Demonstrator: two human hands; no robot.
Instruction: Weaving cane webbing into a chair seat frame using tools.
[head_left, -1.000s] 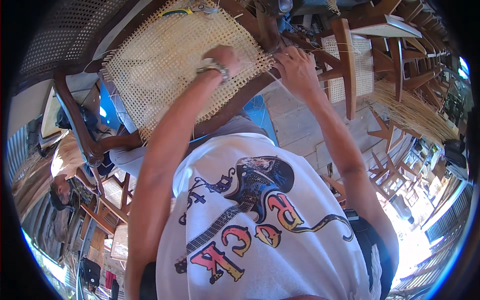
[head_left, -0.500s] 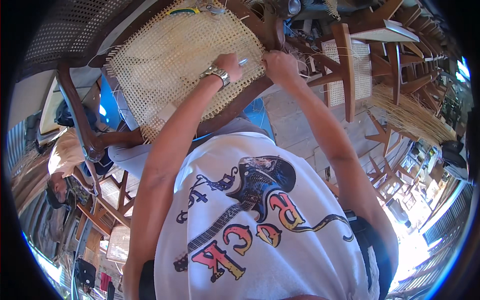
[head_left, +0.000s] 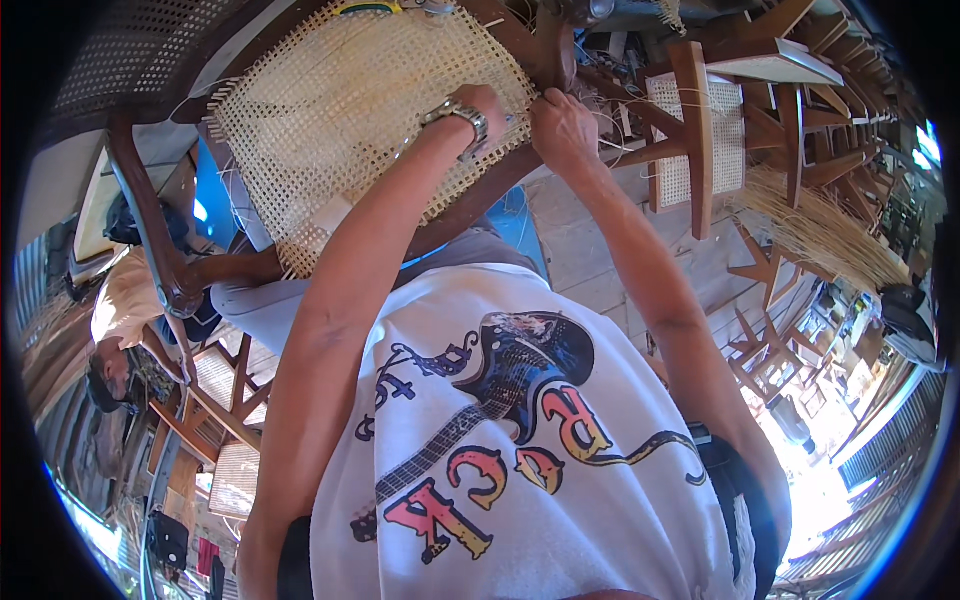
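Note:
A sheet of woven cane webbing (head_left: 330,110) with frayed edges lies over the seat of a dark wooden chair frame (head_left: 490,165). My left hand (head_left: 483,112), with a metal watch at its wrist, is closed low over the webbing near its right edge. What it grips is mostly hidden; only a small pale tip shows beside the fingers. At the right corner of the webbing, against the frame, my right hand (head_left: 565,128) has its fingers pinched together. Anything between them is too small to make out. Pliers (head_left: 368,8) with yellow-green handles rest at the webbing's far edge.
Wooden chair parts and a caned panel (head_left: 668,140) stand to the right, beside a bundle of loose cane strands (head_left: 810,230). Another person (head_left: 125,300) bends at the left near more chair frames (head_left: 215,400). A dark perforated chair back (head_left: 130,60) rises at far left.
My left hand has moved slightly right and farther up the webbing, and the tip beside it shows less. My right hand has turned more upright at the corner. The view has shifted slightly.

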